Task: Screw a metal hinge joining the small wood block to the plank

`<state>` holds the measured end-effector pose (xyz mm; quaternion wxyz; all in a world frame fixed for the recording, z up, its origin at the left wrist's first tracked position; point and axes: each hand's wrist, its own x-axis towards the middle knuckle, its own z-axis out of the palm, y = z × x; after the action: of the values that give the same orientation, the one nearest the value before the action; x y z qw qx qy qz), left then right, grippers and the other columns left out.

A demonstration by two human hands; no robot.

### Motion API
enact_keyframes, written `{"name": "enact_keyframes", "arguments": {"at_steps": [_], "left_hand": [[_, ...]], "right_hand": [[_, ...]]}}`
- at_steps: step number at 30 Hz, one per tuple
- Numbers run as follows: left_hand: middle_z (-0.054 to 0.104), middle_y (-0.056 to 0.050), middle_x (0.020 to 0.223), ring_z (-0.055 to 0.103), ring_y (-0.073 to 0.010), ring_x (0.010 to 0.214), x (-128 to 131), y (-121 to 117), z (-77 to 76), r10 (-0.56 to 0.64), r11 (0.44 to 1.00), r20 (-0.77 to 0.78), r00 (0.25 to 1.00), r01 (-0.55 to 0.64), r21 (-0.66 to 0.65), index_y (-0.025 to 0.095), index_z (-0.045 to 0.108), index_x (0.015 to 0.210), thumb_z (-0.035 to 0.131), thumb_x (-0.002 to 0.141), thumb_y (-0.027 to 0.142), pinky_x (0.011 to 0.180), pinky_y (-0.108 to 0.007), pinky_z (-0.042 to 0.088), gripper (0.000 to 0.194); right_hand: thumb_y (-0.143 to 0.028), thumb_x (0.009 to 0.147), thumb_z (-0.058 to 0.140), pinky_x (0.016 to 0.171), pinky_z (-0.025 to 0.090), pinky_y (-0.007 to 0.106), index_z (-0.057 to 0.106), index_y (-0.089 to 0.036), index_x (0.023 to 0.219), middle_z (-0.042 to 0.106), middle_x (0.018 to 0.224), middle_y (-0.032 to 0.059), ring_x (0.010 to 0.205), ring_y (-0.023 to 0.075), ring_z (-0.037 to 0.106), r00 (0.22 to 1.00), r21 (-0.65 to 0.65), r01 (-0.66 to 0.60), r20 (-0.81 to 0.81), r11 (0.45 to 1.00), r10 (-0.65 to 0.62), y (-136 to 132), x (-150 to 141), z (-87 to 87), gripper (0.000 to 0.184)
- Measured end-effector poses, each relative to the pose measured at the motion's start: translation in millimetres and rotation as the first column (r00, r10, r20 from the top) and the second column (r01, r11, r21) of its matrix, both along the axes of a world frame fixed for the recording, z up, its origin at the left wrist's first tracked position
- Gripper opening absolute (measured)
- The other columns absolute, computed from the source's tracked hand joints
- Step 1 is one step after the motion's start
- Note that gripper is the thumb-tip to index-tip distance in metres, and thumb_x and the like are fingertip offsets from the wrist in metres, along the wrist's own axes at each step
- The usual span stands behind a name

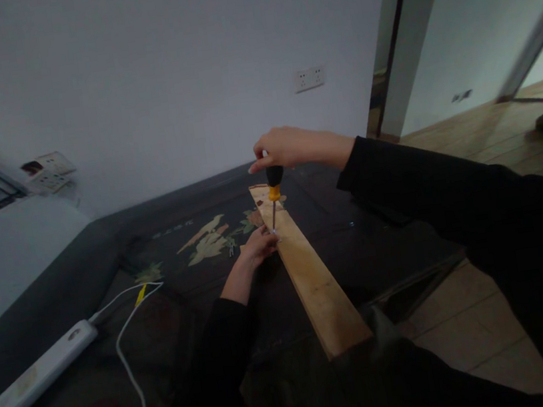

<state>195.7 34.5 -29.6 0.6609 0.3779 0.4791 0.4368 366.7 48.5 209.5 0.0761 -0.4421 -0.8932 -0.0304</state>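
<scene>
A long light wooden plank (311, 272) lies on a dark table (192, 322) with a painted pattern. My right hand (288, 147) is closed over the top of a black and yellow screwdriver (274, 193) that stands upright, its tip on the plank. My left hand (260, 245) rests at the plank's left edge, fingers pinched at the screwdriver's tip; what they hold there is too small to name. A few small metal screws (231, 246) lie on the table just left of that hand.
A white power strip (43, 374) with white cables (126, 338) lies at the table's left front. A grey wall with a socket (308, 79) stands behind. Tiled and wooden floor (471, 155) opens to the right.
</scene>
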Motion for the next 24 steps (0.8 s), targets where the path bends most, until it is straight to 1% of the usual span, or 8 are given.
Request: {"name": "enact_keyframes", "arguments": {"at_steps": [3, 6, 12, 15, 17, 20, 22, 24], "left_hand": [[0.073, -0.004, 0.090, 0.069, -0.0140, 0.070, -1, 0, -0.4, -0.007, 1.000, 0.017, 1.000, 0.007, 0.006, 0.016, 0.061, 0.119, 0.065, 0.063, -0.008, 0.064, -0.025, 0.058, 0.061], [0.073, -0.005, 0.090, 0.069, -0.0149, 0.069, -2, 2, -2.1, -0.028, 1.000, 0.018, 0.999, 0.028, 0.006, 0.016, 0.060, 0.120, 0.069, 0.061, -0.007, 0.063, -0.025, 0.058, 0.063], [0.073, -0.006, 0.093, 0.070, -0.0162, 0.073, -3, 4, -5.4, -0.021, 1.000, 0.010, 1.000, 0.021, 0.002, 0.016, 0.061, 0.119, 0.070, 0.063, -0.006, 0.067, -0.028, 0.059, 0.060], [0.073, -0.008, 0.096, 0.070, -0.0155, 0.073, -3, 3, -4.5, -0.033, 0.999, 0.008, 0.999, 0.033, 0.013, 0.015, 0.061, 0.120, 0.070, 0.064, -0.005, 0.067, -0.027, 0.059, 0.061], [0.073, -0.007, 0.096, 0.070, -0.0148, 0.074, -3, 1, -2.4, -0.030, 0.999, 0.013, 0.999, 0.030, 0.012, 0.014, 0.062, 0.117, 0.071, 0.065, -0.004, 0.069, -0.028, 0.059, 0.057], [0.072, -0.005, 0.092, 0.069, -0.0136, 0.073, -2, -2, 1.9, -0.012, 1.000, 0.013, 1.000, 0.012, 0.007, 0.015, 0.062, 0.114, 0.071, 0.067, -0.002, 0.069, -0.026, 0.058, 0.051], [0.072, -0.004, 0.091, 0.069, -0.0138, 0.073, -1, -4, 4.0, -0.011, 1.000, 0.020, 1.000, 0.011, 0.012, 0.015, 0.063, 0.113, 0.072, 0.067, -0.001, 0.069, -0.026, 0.058, 0.050], [0.072, -0.005, 0.091, 0.069, -0.0141, 0.074, 0, -5, 4.4, -0.009, 1.000, 0.022, 1.000, 0.008, 0.020, 0.015, 0.063, 0.111, 0.071, 0.066, -0.002, 0.070, -0.026, 0.058, 0.049]], "right_hand": [[-0.043, 0.091, 0.066, 0.074, 0.043, 0.032, 0.071, -0.013, 0.123, 0.073, 0.101, 0.0118, 0.085, 0.0193, 0.064, 0.997, -0.117, -0.073, -0.002, 0.990, 0.073, 1, 7, 9.7, 0.044], [-0.036, 0.091, 0.065, 0.076, 0.043, 0.033, 0.073, -0.012, 0.120, 0.074, 0.102, 0.0123, 0.086, 0.0193, 0.064, 0.995, -0.130, -0.101, 0.004, 0.986, 0.102, 0, 10, 11.9, 0.038], [-0.044, 0.097, 0.056, 0.080, 0.042, 0.036, 0.073, -0.009, 0.118, 0.072, 0.104, 0.0186, 0.098, 0.0274, 0.065, 0.997, 0.150, 0.081, 0.001, 0.985, -0.082, -4, -1, -8.4, 0.044], [-0.052, 0.098, 0.052, 0.081, 0.042, 0.036, 0.072, -0.009, 0.118, 0.072, 0.104, 0.0191, 0.102, 0.0292, 0.063, 0.991, 0.206, 0.135, -0.046, 0.969, -0.128, -4, -4, -15.2, 0.051], [-0.055, 0.097, 0.054, 0.081, 0.042, 0.035, 0.073, -0.010, 0.118, 0.072, 0.103, 0.0180, 0.101, 0.0280, 0.064, 0.993, 0.172, 0.110, -0.060, 0.979, -0.101, -4, -1, -13.5, 0.053], [-0.052, 0.092, 0.063, 0.076, 0.042, 0.033, 0.071, -0.012, 0.121, 0.074, 0.100, 0.0143, 0.089, 0.0230, 0.066, 0.999, 0.002, 0.016, -0.040, 1.000, -0.016, -5, 8, -2.9, 0.049], [-0.045, 0.090, 0.067, 0.073, 0.043, 0.032, 0.069, -0.013, 0.125, 0.074, 0.100, 0.0119, 0.081, 0.0190, 0.066, 0.998, -0.110, -0.058, -0.029, 0.992, 0.055, -7, 15, 5.6, 0.047], [-0.040, 0.091, 0.067, 0.072, 0.043, 0.031, 0.069, -0.013, 0.126, 0.074, 0.102, 0.0108, 0.078, 0.0170, 0.065, 0.994, -0.157, -0.106, -0.017, 0.982, 0.105, -8, 19, 11.1, 0.044]]}}
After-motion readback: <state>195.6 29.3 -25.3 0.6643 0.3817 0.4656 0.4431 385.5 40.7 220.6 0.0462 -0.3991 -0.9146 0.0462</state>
